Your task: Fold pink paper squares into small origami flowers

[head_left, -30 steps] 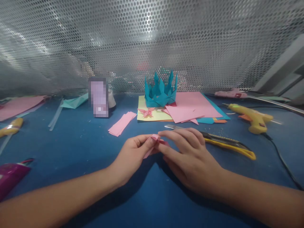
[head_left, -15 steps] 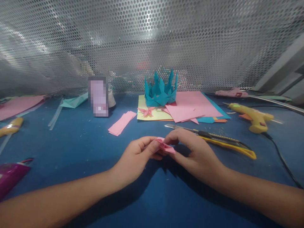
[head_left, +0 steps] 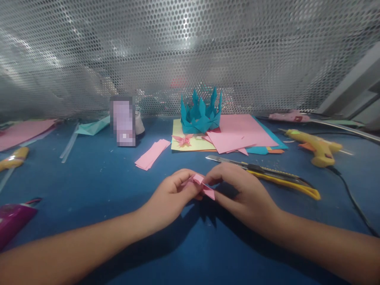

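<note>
A small piece of folded pink paper (head_left: 209, 192) is held just above the blue table, between my two hands. My left hand (head_left: 175, 190) pinches it, the thumb lying over the near side and the fingers curled behind. From the other side, my right hand (head_left: 242, 188) grips its right end with thumb and bent index finger. Part of the fold is hidden by the fingers. Beyond my left hand lies a small stack of pink paper strips (head_left: 152, 154). Right behind my right hand rests a yellow and black utility knife (head_left: 276, 174), its blade out and pointing left.
A blue folded-paper crown (head_left: 200, 120) and a pink paper flower (head_left: 183, 139) sit on coloured sheets (head_left: 243, 132). At the right is a yellow glue gun (head_left: 319, 146) with its cord. A phone (head_left: 123, 122) leans at the back left. A purple object (head_left: 18, 219) lies at left.
The folded pink paper has turned between my fingers, its right end now tipping lower and nearer to me. My hands have shifted only slightly. Everything else on the table stays put.
</note>
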Demonstrator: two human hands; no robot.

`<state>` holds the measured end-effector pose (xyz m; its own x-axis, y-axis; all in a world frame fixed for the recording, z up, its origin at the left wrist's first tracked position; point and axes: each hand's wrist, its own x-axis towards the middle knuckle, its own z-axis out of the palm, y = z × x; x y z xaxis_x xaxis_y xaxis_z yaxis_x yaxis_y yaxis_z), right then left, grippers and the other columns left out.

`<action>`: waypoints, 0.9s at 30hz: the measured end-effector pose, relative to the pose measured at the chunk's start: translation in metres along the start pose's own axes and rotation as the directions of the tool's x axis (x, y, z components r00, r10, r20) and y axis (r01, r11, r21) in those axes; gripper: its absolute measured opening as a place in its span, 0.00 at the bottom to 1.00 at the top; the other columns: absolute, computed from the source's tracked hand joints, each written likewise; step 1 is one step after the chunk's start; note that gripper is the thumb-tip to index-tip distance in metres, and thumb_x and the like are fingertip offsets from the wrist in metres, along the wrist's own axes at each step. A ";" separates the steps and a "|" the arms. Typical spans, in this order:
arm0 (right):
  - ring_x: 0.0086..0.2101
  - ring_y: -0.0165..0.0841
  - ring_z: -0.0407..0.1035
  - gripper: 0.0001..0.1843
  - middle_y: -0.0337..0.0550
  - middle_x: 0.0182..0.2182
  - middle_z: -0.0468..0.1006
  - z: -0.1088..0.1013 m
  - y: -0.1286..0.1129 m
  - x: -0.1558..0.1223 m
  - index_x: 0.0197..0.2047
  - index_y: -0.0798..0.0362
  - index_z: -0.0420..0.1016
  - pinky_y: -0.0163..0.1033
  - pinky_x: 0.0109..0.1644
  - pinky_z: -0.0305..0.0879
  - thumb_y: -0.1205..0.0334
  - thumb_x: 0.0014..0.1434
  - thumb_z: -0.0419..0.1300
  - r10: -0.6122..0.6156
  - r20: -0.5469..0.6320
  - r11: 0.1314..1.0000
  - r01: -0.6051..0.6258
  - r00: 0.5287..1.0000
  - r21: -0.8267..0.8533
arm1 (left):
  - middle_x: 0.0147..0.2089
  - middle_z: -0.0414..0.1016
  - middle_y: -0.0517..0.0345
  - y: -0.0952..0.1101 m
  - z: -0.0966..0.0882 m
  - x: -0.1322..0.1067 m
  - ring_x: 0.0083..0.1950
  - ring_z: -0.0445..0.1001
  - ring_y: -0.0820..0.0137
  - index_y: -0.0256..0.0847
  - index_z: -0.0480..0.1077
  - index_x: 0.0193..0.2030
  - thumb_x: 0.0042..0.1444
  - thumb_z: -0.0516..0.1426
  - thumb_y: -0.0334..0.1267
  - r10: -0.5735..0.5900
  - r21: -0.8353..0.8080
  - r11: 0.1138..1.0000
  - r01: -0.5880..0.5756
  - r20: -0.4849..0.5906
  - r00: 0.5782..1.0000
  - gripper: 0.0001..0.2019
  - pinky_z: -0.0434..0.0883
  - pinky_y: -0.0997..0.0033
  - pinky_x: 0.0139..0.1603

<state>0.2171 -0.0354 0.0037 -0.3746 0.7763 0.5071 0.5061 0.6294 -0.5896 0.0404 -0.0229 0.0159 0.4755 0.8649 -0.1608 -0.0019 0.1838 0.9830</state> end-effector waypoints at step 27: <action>0.30 0.29 0.70 0.08 0.38 0.30 0.78 -0.001 -0.008 0.001 0.37 0.51 0.74 0.34 0.35 0.66 0.70 0.55 0.59 0.028 -0.066 1.000 -0.028 0.997 -0.008 | 0.31 0.70 0.63 -0.006 0.005 -0.007 0.35 0.68 0.78 0.39 0.69 0.33 0.55 0.59 0.40 -0.075 -0.253 0.966 0.059 -0.054 0.996 0.07 0.65 0.79 0.41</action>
<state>0.2138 -0.0397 0.0096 -0.3085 0.7894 0.5307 0.5230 0.6068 -0.5985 0.0413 -0.0321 0.0119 0.4259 0.8729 -0.2383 -0.1965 0.3463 0.9173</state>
